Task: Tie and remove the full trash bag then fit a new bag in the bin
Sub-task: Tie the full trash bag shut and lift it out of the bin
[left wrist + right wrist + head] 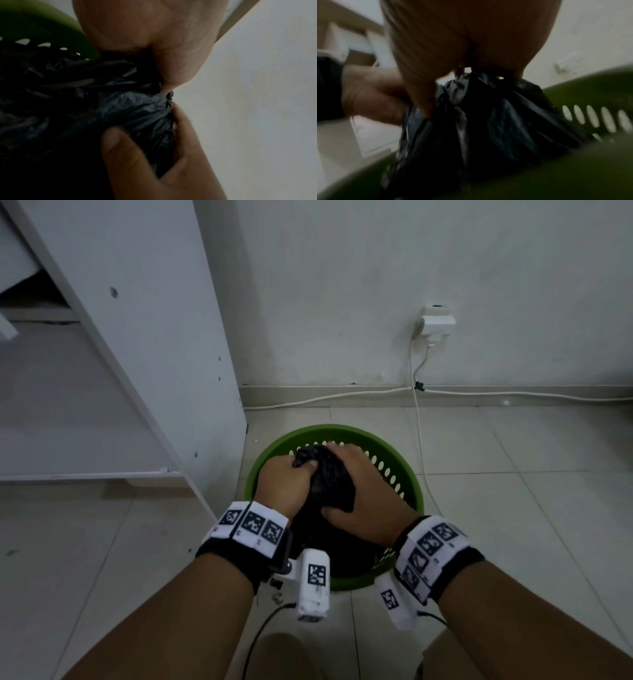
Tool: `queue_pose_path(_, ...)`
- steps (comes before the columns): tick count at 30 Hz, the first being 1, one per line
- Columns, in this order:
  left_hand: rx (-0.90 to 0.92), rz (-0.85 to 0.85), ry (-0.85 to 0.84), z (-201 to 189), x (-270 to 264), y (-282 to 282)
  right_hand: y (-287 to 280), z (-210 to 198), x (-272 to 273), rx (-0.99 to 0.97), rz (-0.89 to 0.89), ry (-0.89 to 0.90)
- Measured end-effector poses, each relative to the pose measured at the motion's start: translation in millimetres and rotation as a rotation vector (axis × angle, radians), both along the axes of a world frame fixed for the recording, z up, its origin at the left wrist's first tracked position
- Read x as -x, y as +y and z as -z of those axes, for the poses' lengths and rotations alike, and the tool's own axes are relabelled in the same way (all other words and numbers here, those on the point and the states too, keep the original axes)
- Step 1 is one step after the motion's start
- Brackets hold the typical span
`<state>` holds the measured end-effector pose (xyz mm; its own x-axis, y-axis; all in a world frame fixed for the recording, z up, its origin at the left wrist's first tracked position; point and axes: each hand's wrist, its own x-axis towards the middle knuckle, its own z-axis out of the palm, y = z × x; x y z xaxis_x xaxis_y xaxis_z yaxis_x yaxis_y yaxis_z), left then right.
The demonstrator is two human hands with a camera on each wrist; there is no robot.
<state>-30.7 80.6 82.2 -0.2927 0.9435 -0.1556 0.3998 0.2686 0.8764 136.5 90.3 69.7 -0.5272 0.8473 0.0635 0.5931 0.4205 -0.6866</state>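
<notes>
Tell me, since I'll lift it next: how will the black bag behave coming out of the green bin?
The black bag is thin crinkled film, so probably floppy and sagging. Both hands bunch its neck, likely a secure hold. The perforated bin looks light and might lift along.

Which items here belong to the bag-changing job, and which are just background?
In the job: black trash bag, green bin, left hand and right hand gripping the gathered bag top.
Background: white shelf unit, wall plug, white cable.
</notes>
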Motion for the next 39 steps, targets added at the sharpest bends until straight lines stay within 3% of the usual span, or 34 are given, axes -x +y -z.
queue_pose_path(3, 0.021, -0.010, -0.010, 1, -2, -1, 0, 10, -5, -0.097, 0.021, -0.213)
queue_pose_path(6, -0.050, -0.028, 0.092, 1, -2, -12, 4, 14, -6, -0.109, 0.117, -0.199)
queue_pose_path(9, -0.082, 0.096, 0.291, 8, -2, -28, 7, 20, -4, 0.026, 0.173, -0.059)
queue_pose_path(12, -0.024, 0.155, 0.062, 18, -7, -37, 7, 27, 3, 0.241, 0.305, 0.093)
queue_pose_path(16, 0.091, 0.094, -0.282, 7, -14, -34, 8, 33, 20, 0.597, 0.356, 0.377)
queue_pose_path(18, 0.142, 0.081, -0.331, -1, -13, -30, 10, 35, 25, 0.593, 0.300, 0.412)
queue_pose_path(21, 0.193, 0.200, -0.240, -10, -8, -24, 12, 37, 26, 0.448, 0.163, 0.353)
queue_pose_path(25, 0.101, 0.356, 0.046, -22, -4, -21, 15, 36, 30, 0.368, 0.087, 0.169)
queue_pose_path(29, -0.008, 0.450, 0.230, -21, -4, -18, 15, 18, 32, 0.241, 0.183, -0.015)
queue_pose_path(32, -0.164, 0.385, 0.377, -14, 0, -21, 19, 15, 36, 0.183, 0.165, -0.211)
queue_pose_path(36, -0.203, 0.149, 0.510, 6, 26, -38, 20, 21, 36, 0.252, 0.276, 0.019)
queue_pose_path(39, 0.012, -0.033, 0.440, 18, 44, -67, 16, 29, 32, 0.391, 0.380, 0.200)
